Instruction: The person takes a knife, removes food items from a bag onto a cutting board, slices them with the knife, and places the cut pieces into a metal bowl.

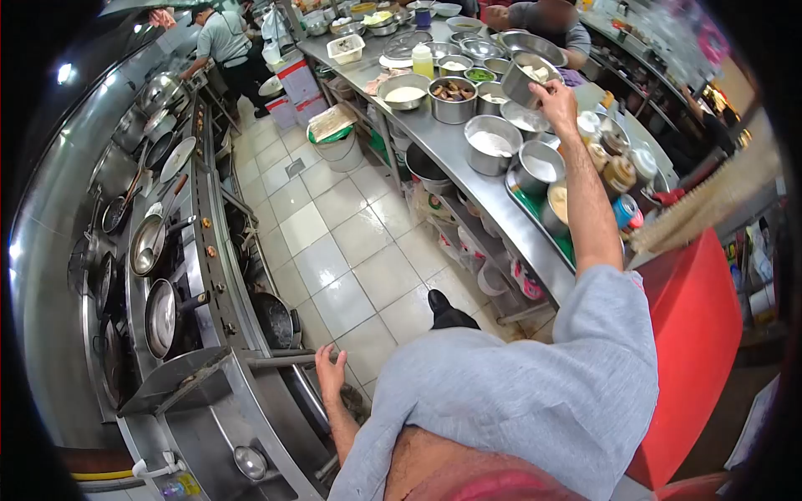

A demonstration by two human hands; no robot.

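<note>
My right hand (557, 106) is stretched over the steel counter, its fingers closed on the rim of a metal container (520, 87). That container is tilted and has white pieces inside. Below it stand a metal pot (493, 144) and a smaller pot (539, 167), both with white contents. Down by the stove's near end hangs my left hand (331, 367), fingers apart and holding nothing. A steel sink unit (288, 409) is close to it, with a ladle (250, 461) lying inside.
Pans (163, 317) line the stove on the left. A lidded bucket (338, 142) stands on the tiled floor (334, 209) beside the counter. One person (224, 46) works at the far stove, another (576, 33) across the counter. A red panel (693, 351) is at my right.
</note>
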